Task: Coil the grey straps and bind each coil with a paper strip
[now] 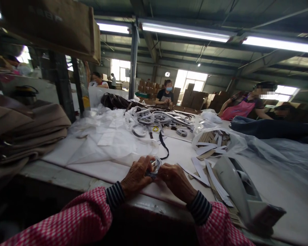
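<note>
Nearest the camera, two red-checked sleeves (87,215) with dark striped cuffs lead up to the hands, which meet at the near edge of the white table (272,191). The left hand (137,176) and the right hand (176,181) are both closed on one small bundle (154,165) wrapped in clear film, fingertips pinching it from either side. It sits between the two hands, just above the tabletop. What is inside the film is too small to tell.

Just beyond the grip a black strap (164,147) trails away across the table. To the right of the grip lie loose white paper strips (202,171), and past them a pale grey dispenser-like tool (233,191). Left of the grip and farther back, crumpled white plastic sheets (110,136) are spread out; well off to the left is a stack of brown cloth (23,126).

Farther out, a clear bag of card strips (215,140) stands right of the grip, and a large tangled heap of straps (159,118) lies straight beyond it. Judging from this, only the one bundle is in hand, the heap looks unworked, and I can pick out no finished pile.

At the far side, a person in a pink apron (240,109) and a seated person in a mask (165,95) work at their own places
</note>
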Demonstrator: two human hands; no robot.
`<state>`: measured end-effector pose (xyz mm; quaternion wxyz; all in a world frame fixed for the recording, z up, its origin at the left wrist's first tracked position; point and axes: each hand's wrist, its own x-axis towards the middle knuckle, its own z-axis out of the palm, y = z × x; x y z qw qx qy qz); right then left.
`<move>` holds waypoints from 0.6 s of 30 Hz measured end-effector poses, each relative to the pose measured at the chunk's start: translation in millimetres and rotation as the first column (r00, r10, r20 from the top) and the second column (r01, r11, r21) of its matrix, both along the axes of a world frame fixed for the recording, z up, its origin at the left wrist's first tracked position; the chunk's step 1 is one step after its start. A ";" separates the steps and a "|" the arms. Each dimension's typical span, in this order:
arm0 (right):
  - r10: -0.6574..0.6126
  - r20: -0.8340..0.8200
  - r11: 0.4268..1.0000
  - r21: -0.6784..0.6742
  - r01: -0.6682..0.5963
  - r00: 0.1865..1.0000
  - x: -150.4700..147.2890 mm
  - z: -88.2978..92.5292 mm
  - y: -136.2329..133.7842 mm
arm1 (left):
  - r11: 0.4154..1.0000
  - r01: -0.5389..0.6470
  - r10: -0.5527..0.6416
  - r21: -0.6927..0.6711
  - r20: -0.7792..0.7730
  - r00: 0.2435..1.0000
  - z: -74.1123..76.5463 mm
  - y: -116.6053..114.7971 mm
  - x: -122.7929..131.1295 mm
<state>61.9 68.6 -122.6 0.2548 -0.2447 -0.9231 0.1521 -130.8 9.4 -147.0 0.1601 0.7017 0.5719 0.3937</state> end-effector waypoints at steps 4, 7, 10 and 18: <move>0.048 -0.023 0.992 -0.119 -0.051 0.999 -9.3 10.5 11.9 | 1.000 0.008 -0.008 0.004 0.032 0.999 -1.0 1.9 -2.6; 0.062 -0.056 0.976 -0.205 -0.072 0.997 -12.3 10.2 16.1 | 1.000 0.006 -0.006 0.000 0.072 0.997 -1.7 2.7 -5.0; 0.062 -0.085 0.955 -0.283 -0.084 0.994 -12.3 6.5 19.0 | 1.000 0.021 -0.021 -0.003 0.087 0.996 -2.7 2.5 -6.2; 0.049 -0.124 0.867 -0.487 -0.104 0.991 -16.5 1.3 33.9 | 0.998 0.047 -0.049 0.042 0.061 0.997 -6.5 2.4 -4.8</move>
